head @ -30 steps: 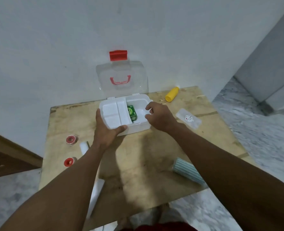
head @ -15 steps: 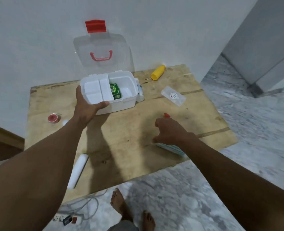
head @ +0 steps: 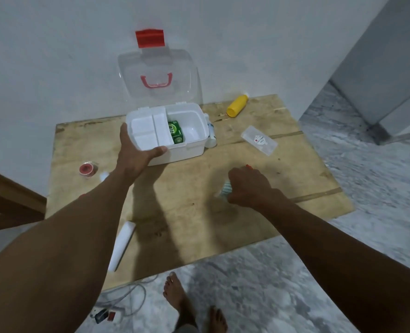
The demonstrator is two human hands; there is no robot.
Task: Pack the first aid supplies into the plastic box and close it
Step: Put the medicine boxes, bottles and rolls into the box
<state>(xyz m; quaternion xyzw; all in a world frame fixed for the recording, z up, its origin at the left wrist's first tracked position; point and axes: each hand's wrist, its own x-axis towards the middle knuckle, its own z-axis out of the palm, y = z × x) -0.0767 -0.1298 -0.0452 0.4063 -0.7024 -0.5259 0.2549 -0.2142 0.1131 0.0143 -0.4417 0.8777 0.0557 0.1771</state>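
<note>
White plastic box (head: 183, 155), lid (head: 160, 68) up, green packet (head: 175, 132) inside.

**Box open, supplies out**

White plastic box (head: 189, 150) is sitting open, clear lid (head: 158, 68) standing upright, green packet (head: 175, 132) lying inside. Yellow bottle (head: 237, 105) and clear case (head: 259, 140) are lying right of it; the right hand (head: 249, 188) is gripping a striped roll (head: 225, 189).

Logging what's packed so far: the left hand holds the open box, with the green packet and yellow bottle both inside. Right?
Not quite. The head view shows the yellow bottle lying on the table, right of the box, not inside. The left hand does hold the open box, and the green packet is inside.
</note>
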